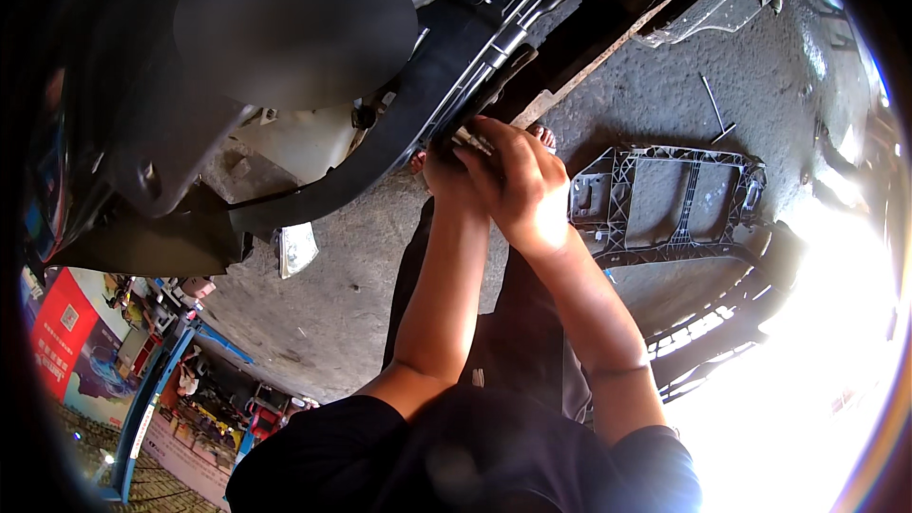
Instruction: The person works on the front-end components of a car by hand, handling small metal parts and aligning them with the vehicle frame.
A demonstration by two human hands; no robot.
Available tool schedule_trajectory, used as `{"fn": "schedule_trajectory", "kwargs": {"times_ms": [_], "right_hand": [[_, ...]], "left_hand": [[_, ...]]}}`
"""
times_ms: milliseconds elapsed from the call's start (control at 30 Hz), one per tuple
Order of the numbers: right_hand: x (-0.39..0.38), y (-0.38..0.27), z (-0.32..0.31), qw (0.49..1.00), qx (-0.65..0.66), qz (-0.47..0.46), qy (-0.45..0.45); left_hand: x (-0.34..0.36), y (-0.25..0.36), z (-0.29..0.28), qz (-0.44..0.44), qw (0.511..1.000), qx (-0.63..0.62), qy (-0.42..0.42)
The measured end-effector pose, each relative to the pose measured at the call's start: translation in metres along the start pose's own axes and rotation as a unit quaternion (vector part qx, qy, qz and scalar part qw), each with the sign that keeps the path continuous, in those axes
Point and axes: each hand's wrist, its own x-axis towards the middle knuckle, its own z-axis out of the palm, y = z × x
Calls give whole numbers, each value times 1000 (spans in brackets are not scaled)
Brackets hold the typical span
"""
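- Hands together at lower edge of black car bumper (399, 123), raised overhead.
- Right hand (518, 185) curled shut around bumper edge, in front.
- Left hand (445, 171) mostly hidden behind right; grip impossible to tell.
- Black plastic frame (665, 199) flat on concrete floor (323, 304), near right forearm.

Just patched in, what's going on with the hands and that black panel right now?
A person stands on a concrete floor with both hands raised to the edge of a black car body panel. The right hand wraps over the left hand, both closed at the panel's ribbed edge; whether a tool sits in the grip is hidden. A black plastic frame lies on the floor beside them, and a thin metal rod lies farther off.
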Motion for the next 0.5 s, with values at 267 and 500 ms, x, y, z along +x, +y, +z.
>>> {"fn": "schedule_trajectory", "kwargs": {"times_ms": [267,500], "right_hand": [[2,-1,-1,1000,-11,-9,26],[0,7,-1,999,-17,-39,-14]], "left_hand": [[5,0,0,53,991,124,-25],[16,11,-16,68,971,228,-20]]}}
